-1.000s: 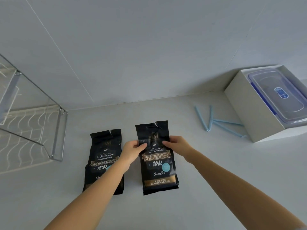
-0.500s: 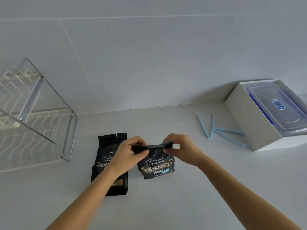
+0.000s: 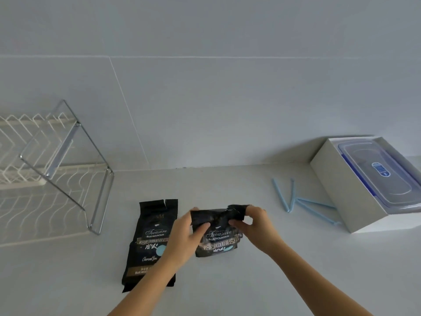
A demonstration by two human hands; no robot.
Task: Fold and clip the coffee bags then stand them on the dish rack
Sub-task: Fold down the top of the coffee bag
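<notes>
On the counter, centre: I see both hands working one coffee bag — its top is bent over toward me, its base down on the white counter.
Left hand: clamped on the folded top's left end, thumb over the front.
Right hand: pinched on the right end of the same fold.
Second bag: lying flat just to the left, top still open and notched, partly under my left forearm.
Clips: pale blue sticks well off to the right, beside the white box — neither hand can reach one without letting go.
Risk, fold: I judge the stiff foil springs back once one hand leaves; the torn, uneven top edge may make the crease run crooked.
Risk, spill: the bag could tip if I free a hand carelessly.
Dish rack: far left, with no bag on it; nothing is clipped yet.
</notes>
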